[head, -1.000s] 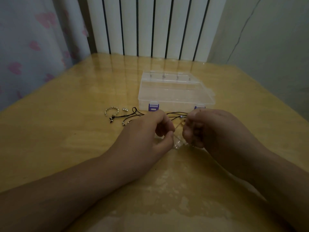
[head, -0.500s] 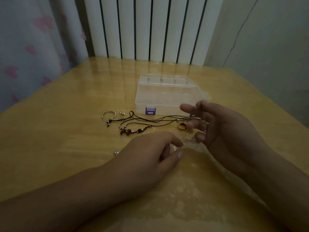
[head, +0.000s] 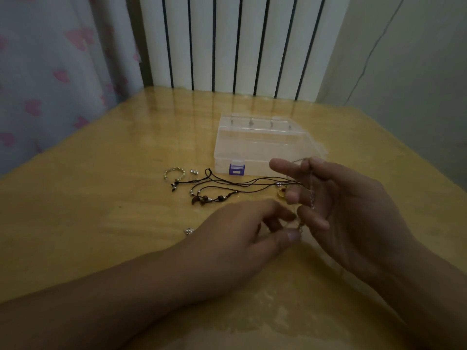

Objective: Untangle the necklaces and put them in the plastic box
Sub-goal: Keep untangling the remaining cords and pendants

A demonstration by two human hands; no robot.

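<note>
Pink hearts dot the curtain at the far left, next to the white radiator behind the yellow wooden table.

On the table, going from left to right, lies a small silver ring, then a tiny silver bit just beside it. Closer to the person, a little silver charm sits alone near the left wrist. Next come the black cord necklaces, with dark beads, spread flat on the table. Their cords run to the right and pass behind the right fingers. They look tangled together.

The left hand is low over the table, palm down. Its fingers are bent, and the thumb and first finger come together at the bottom end of a thin silver chain. It looks like a pinch, but the chain is very fine and hard to see there.

Behind the necklaces sits the clear plastic box with a purple clasp. Its lid is shut and nothing shows inside.

A small gold piece peeks out just left of the right fingers.

The right hand is raised, palm turned to the left, fingers spread and only a little bent. The silver chain hangs over its fingers and drops down across the palm.
</note>
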